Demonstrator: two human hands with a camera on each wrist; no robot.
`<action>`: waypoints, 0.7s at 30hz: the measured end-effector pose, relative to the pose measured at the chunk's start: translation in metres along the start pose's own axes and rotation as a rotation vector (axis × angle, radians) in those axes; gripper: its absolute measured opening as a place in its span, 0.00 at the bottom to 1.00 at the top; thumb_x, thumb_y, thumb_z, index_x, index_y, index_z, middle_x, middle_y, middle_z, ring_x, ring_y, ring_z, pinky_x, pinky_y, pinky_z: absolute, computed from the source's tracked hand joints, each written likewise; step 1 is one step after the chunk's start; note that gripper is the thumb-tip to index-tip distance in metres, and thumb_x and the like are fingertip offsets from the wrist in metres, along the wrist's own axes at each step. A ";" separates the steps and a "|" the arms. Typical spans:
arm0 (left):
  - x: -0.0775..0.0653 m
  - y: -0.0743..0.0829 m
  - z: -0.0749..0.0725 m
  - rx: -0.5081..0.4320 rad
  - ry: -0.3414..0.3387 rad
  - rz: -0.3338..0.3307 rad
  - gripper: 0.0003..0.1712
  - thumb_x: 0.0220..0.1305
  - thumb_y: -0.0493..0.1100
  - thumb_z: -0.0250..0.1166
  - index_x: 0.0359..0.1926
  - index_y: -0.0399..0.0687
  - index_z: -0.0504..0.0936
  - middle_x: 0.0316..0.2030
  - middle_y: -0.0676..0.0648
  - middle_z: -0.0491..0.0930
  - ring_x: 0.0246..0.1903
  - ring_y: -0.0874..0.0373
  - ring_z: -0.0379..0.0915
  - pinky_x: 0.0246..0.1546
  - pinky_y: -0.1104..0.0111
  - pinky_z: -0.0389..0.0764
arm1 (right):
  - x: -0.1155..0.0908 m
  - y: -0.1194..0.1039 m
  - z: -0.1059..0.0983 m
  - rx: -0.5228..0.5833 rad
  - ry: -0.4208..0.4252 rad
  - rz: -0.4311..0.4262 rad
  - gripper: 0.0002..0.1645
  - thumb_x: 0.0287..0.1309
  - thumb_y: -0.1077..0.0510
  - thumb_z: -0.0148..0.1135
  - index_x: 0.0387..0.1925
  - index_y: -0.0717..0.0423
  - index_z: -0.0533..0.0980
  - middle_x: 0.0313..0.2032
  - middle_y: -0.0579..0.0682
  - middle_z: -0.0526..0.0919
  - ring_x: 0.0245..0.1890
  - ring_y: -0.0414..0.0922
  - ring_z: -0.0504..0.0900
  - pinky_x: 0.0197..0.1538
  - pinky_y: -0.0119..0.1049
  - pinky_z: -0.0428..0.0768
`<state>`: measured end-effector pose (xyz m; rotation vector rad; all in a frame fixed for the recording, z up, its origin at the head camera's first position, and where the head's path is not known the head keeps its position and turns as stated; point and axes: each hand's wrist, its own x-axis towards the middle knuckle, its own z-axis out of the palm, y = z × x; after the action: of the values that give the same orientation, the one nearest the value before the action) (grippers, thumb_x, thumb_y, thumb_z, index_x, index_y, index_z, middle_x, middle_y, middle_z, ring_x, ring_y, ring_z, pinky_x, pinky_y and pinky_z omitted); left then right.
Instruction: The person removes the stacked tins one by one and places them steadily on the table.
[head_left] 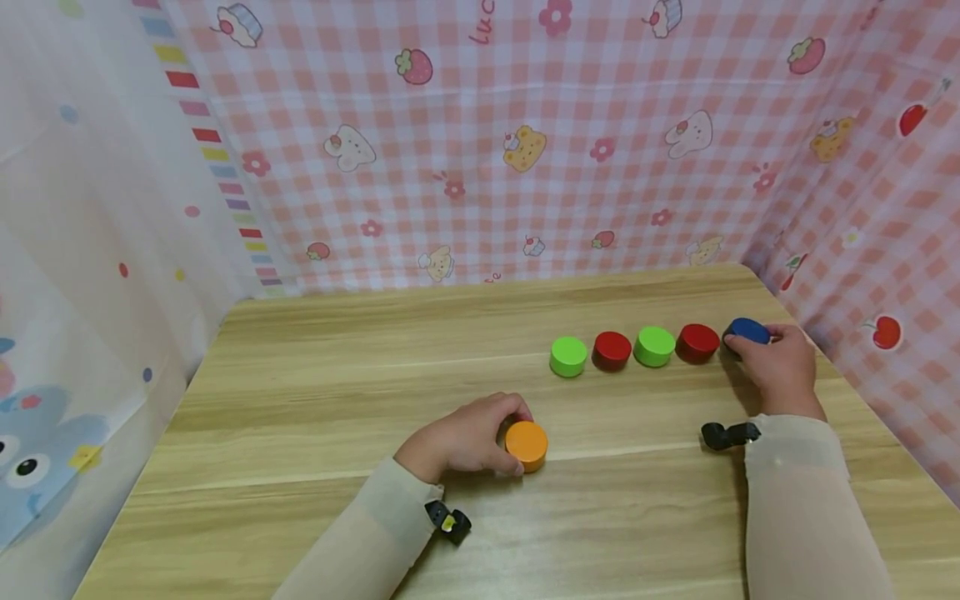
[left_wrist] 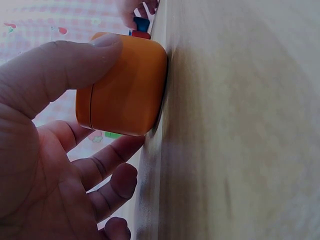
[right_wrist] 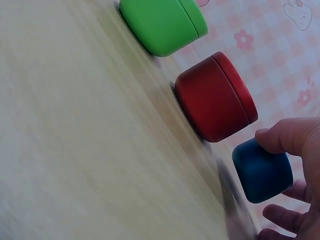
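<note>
My left hand (head_left: 474, 437) grips an orange round tin (head_left: 527, 446) between thumb and fingers at the middle of the table. In the left wrist view that orange tin (left_wrist: 127, 85) stands on the wood, the thumb across its near side. At the right end of a row, my right hand (head_left: 783, 367) pinches a blue round tin (head_left: 747, 331). A gap and a shadow show under the blue tin (right_wrist: 262, 170) in the right wrist view, so it looks slightly raised. Left of it stands a red tin (head_left: 697, 343), close by.
Leftward along the row come a green tin (head_left: 654, 347), another red tin (head_left: 611, 352) and another green tin (head_left: 568, 357). All stand on the wooden table (head_left: 337, 358). Patterned cloth (head_left: 465, 108) hangs behind the table, with more cloth at both sides.
</note>
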<state>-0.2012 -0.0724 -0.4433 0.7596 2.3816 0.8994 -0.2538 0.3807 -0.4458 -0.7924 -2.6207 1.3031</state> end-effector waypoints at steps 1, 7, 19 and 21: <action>0.000 0.001 0.000 -0.001 0.000 0.003 0.29 0.54 0.46 0.83 0.52 0.63 0.76 0.51 0.59 0.77 0.52 0.59 0.72 0.63 0.60 0.71 | 0.000 0.000 0.000 -0.011 -0.003 0.003 0.52 0.69 0.37 0.62 0.77 0.68 0.58 0.75 0.74 0.61 0.74 0.70 0.63 0.73 0.63 0.67; 0.000 0.003 0.000 0.002 0.002 0.009 0.29 0.53 0.46 0.83 0.51 0.60 0.77 0.51 0.58 0.77 0.51 0.58 0.72 0.62 0.60 0.72 | 0.000 0.001 -0.001 -0.075 -0.031 0.041 0.56 0.70 0.34 0.60 0.80 0.67 0.54 0.76 0.76 0.57 0.75 0.73 0.58 0.73 0.64 0.67; 0.000 0.004 -0.001 -0.003 0.032 -0.008 0.27 0.53 0.45 0.82 0.50 0.62 0.77 0.50 0.58 0.78 0.51 0.57 0.72 0.61 0.59 0.72 | 0.000 0.003 0.001 -0.094 -0.022 0.033 0.55 0.70 0.35 0.61 0.80 0.68 0.54 0.75 0.77 0.58 0.74 0.74 0.59 0.73 0.64 0.67; -0.001 0.004 -0.002 0.001 0.047 -0.013 0.27 0.54 0.45 0.82 0.50 0.62 0.77 0.50 0.58 0.78 0.51 0.57 0.72 0.61 0.58 0.72 | 0.000 0.003 0.002 -0.092 -0.024 0.034 0.55 0.70 0.35 0.61 0.80 0.68 0.54 0.75 0.77 0.58 0.74 0.74 0.59 0.72 0.64 0.67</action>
<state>-0.2005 -0.0715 -0.4385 0.7305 2.4250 0.9205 -0.2533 0.3812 -0.4493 -0.8429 -2.7146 1.2159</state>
